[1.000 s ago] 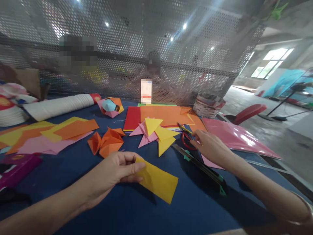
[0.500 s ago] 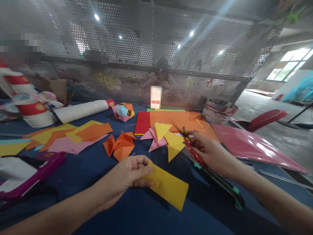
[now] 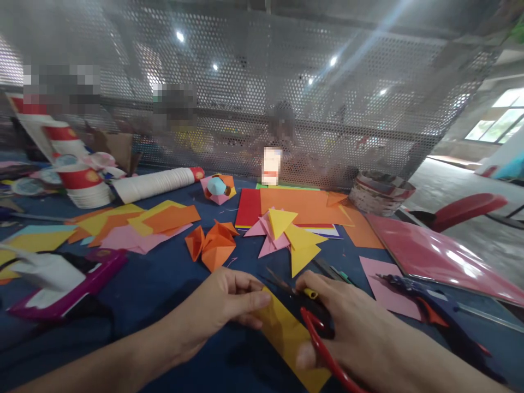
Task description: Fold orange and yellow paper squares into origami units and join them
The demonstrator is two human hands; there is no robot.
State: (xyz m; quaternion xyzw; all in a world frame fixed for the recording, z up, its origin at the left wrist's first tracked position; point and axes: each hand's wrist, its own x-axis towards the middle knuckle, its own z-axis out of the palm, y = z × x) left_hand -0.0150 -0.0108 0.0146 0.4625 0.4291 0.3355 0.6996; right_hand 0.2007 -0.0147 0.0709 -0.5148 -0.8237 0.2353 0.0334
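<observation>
Between the thumb and fingers of my left hand (image 3: 235, 303) is the near-left end of a yellow sheet of paper (image 3: 282, 327), which slants down to the right. My right hand (image 3: 331, 311) grips scissors with red handles (image 3: 319, 338), and the dark blades point left toward the upper part of the paper. Whether the blades touch the paper I cannot tell. Beyond my hands lie folded yellow pieces (image 3: 303, 245) over pink ones (image 3: 266, 237). Folded orange paper pieces (image 3: 216, 245) stand to their left.
Loose coloured sheets (image 3: 139, 224) and a purple power strip (image 3: 82, 295) lie on the left. A row of paper cups (image 3: 159, 184) rests behind. Orange sheets (image 3: 292, 204) lie at the back. On the right are a glue gun (image 3: 438, 303), a pink folder (image 3: 446, 256) and a basket (image 3: 380, 192).
My right hand has brought the scissors down and left, close over the yellow paper. The paper now slants more steeply. The view has shifted slightly left, showing the glue gun and a pink sheet.
</observation>
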